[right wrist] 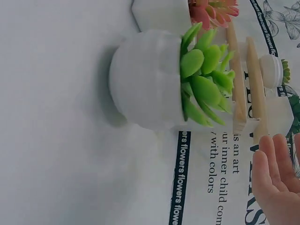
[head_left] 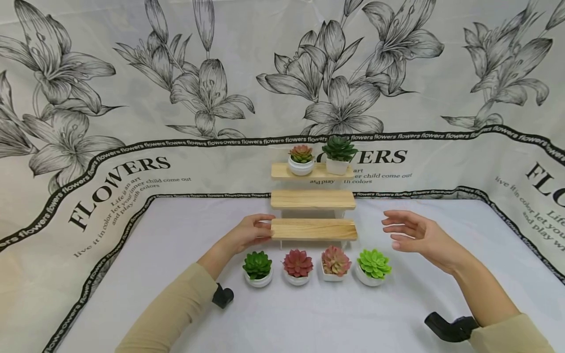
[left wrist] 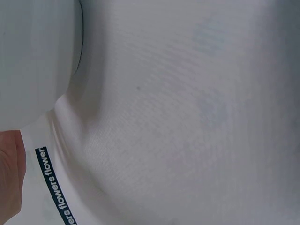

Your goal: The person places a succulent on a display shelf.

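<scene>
A tiered stand with three pale wooden shelves (head_left: 312,199) stands at the table's back. My left hand (head_left: 249,232) touches the left end of its lowest shelf (head_left: 313,229); some fingertips are hard to see there. My right hand (head_left: 417,233) is in the air right of the stand, fingers loosely extended, holding nothing. In front stand a dark green succulent (head_left: 257,264), a dark red one (head_left: 297,263), a pink one (head_left: 336,261) and a bright green one (head_left: 373,264), all in white pots. The bright green plant (right wrist: 206,79) is close in the right wrist view.
On the top shelf sit a small red-green succulent (head_left: 301,154) in a round pot and a dark green one (head_left: 339,148) in a square pot. A flower-printed cloth (head_left: 220,166) hangs behind the white table (head_left: 282,318). Black camera mounts (head_left: 450,327) sit at both wrists.
</scene>
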Tool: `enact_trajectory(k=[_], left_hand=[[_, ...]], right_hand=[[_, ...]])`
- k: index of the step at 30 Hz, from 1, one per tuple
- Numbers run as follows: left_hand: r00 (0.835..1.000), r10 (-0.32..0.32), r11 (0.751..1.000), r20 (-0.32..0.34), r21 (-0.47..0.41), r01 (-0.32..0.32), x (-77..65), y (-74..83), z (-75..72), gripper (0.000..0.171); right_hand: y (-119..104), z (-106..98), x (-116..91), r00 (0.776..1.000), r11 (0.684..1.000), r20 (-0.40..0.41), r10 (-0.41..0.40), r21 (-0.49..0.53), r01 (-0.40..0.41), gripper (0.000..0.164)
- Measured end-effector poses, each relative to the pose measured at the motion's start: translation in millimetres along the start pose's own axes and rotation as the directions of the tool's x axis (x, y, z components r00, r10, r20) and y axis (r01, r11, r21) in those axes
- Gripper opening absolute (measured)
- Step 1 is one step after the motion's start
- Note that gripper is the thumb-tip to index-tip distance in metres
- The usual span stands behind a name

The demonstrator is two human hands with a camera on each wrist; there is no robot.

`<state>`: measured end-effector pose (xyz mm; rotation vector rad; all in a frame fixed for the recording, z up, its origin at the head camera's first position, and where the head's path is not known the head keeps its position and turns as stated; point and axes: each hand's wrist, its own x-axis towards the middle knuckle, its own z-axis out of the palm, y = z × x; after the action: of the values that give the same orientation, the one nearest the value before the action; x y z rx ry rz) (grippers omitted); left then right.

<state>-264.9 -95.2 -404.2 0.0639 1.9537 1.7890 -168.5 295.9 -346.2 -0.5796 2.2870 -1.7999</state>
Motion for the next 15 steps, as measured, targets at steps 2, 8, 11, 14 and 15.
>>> enact_trajectory(k=[2, 8, 11, 14, 15], left_hand=[[1.000, -0.001, 1.000, -0.001, -0.002, 0.001, -0.9, 0.7, 0.3, 0.049], [1.000, -0.007, 1.000, -0.004, -0.009, 0.007, -0.2, 0.7, 0.6, 0.049], [1.000, -0.011, 1.000, -0.010, -0.013, 0.010, 0.3, 0.5, 0.8, 0.049], [1.000, -0.015, 1.000, -0.017, -0.016, 0.014, 0.3, 0.8, 1.3, 0.049], [1.000, -0.016, 1.000, -0.018, -0.015, 0.016, 0.3, 0.7, 1.3, 0.049]], right_hand=[[5.0, 0.6, -4.2, 1.000, 1.000, -0.003, 0.013, -0.009, -0.013, 0.054], [20.6, 0.7, -15.4, 0.998, 0.998, 0.013, 0.055, -0.003, -0.055, 0.056], [26.0, 1.1, -19.3, 0.997, 0.998, 0.027, 0.066, -0.006, -0.066, 0.058], [30.0, 2.4, -22.2, 0.995, 0.996, 0.047, 0.086, -0.019, -0.086, 0.060], [31.3, 3.1, -23.0, 0.994, 0.995, 0.055, 0.098, -0.022, -0.097, 0.061]])
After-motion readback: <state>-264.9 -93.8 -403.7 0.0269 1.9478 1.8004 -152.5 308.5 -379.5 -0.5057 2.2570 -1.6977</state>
